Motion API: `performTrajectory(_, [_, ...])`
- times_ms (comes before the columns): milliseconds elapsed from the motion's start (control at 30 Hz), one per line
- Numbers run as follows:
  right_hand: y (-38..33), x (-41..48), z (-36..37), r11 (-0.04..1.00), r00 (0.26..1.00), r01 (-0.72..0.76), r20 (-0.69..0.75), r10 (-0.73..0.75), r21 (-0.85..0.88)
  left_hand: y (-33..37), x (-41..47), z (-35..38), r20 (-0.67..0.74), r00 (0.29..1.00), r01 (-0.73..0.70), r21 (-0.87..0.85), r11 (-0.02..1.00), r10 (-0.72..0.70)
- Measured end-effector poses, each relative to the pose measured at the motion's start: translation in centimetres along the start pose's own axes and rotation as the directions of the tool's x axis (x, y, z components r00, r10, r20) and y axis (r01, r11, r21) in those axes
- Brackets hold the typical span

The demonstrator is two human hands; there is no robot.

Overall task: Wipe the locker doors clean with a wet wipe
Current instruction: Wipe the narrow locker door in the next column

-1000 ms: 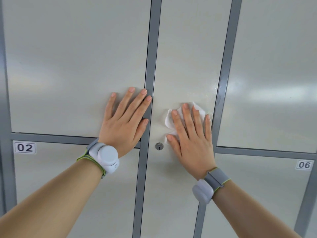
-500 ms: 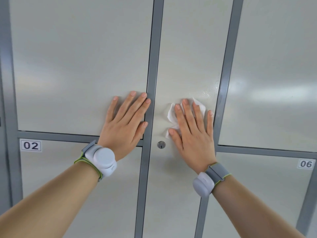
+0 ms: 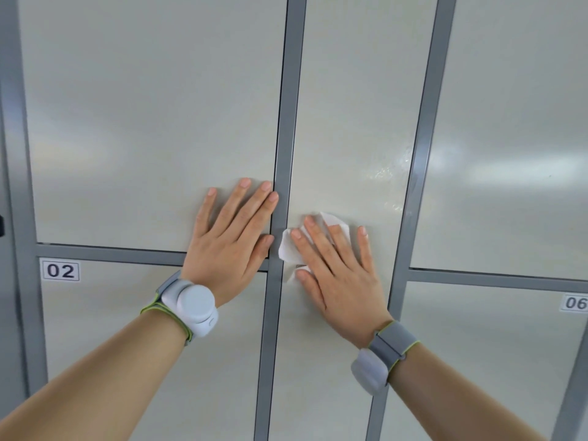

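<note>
Head view: the right hand lay flat on the centre locker door, its fingers straight and spread, pressing the wet wipe against the panel instead of clutching it. The wipe was crumpled under the fingertips, and its white edge stuck out toward the grey frame strip, just beside it. The left hand was braced on the neighbouring door, palm down with straight fingers lightly apart, two tips touching the strip and nothing held.

Compared with a second earlier, the right hand and wipe had slid left across the centre door, from near its right edge to its left edge. The keyhole, in clear view below the thumb in both earlier frames, was now almost wholly covered by wipe and thumb. A wet sheen showed up and to the right of the hand, on ground the wipe had already crossed. I judged this a sideways stroke in progress at mid height, with most of that door not yet visibly damp.

The left hand had kept its place on its door. The labels 02 and 06 sat a little differently in frame, which suggested a small head movement.
</note>
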State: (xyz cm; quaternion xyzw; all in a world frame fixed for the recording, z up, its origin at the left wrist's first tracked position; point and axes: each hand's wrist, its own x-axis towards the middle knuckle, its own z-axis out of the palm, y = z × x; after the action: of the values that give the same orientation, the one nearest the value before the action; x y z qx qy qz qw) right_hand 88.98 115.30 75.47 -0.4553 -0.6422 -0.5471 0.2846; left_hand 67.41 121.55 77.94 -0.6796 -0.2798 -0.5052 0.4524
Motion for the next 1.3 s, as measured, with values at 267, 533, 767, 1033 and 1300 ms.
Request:
performTrajectory(267, [0.6,1.5,-0.4,0.983,0.986,-0.164,-0.016,0.166,0.087,0.0,0.1,0.0,0.014,1.000,0.006,-0.003,1.000,-0.006])
performTrajectory(533, [-2.3,-2.4,0.8,0.996,0.997,0.071,-0.005,-0.071,0.055,0.0,0.0,-0.1,0.021,1.000,0.001,-0.010,1.000,-0.001])
performTrajectory(767, [-1.0,-3.1,1.0,0.987,0.987,0.159,-0.015,-0.159,-0.007,0.0,0.0,-0.1,0.022,1.000,-0.003,-0.001,1.000,0.003])
performTrajectory(1033, [-2.1,-3.5,1.1,0.997,0.998,0.062,-0.028,-0.061,0.044,0.0,0.0,0.0,0.030,1.000,-0.005,0.009,1.000,0.004])
performTrajectory(1300, [-1.6,-5.6,1.5,0.991,0.990,0.135,0.036,-0.135,0.016,0.1,-0.1,0.0,0.026,1.000,0.002,0.011,1.000,-0.003])
